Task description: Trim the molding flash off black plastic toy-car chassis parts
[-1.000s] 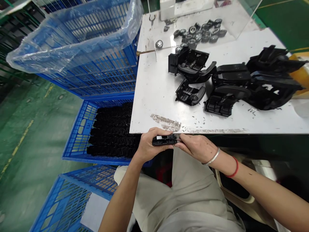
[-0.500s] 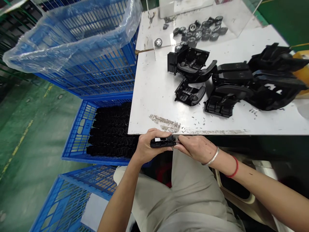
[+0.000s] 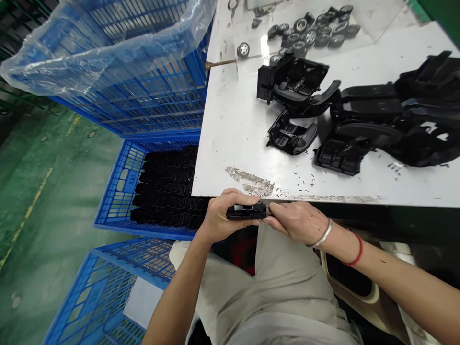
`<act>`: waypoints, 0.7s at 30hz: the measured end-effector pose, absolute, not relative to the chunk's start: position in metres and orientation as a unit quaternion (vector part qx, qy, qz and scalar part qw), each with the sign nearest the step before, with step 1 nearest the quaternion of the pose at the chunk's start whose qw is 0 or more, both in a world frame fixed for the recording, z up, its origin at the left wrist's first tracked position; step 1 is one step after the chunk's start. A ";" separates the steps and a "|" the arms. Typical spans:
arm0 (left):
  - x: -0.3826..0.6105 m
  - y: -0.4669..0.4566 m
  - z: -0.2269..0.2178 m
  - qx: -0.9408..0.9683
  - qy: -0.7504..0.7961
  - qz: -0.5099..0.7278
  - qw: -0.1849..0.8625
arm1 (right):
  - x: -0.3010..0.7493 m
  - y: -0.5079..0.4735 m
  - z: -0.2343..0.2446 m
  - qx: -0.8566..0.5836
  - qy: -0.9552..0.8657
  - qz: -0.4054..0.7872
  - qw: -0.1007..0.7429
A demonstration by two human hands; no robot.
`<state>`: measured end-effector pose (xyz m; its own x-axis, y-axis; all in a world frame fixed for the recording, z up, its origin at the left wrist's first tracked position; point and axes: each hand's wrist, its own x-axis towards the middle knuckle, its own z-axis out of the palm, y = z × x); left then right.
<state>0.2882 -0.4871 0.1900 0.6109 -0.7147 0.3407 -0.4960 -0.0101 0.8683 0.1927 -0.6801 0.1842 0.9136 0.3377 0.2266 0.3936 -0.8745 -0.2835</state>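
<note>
Nothing has shifted: the left hand (image 3: 223,216) still wraps a small black plastic part (image 3: 247,211), the right hand (image 3: 297,222) stays pinched on its right end, just off the near edge of the white bench (image 3: 230,143).

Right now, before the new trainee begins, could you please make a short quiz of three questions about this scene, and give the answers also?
1. True or false: the black plastic part is held by both the left hand and the right hand.
2. On which wrist are the silver bangle and the red string?
3. What lies in the blue crate beside the white table?
A. black moulded parts
B. toy wheels
C. loose paper

Key: 1. True. 2. The right wrist. 3. A.
</note>
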 end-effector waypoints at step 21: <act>0.287 -0.487 0.186 0.701 -0.472 -0.032 0.534 | 0.178 -0.689 0.196 -0.925 -0.154 -0.025 0.348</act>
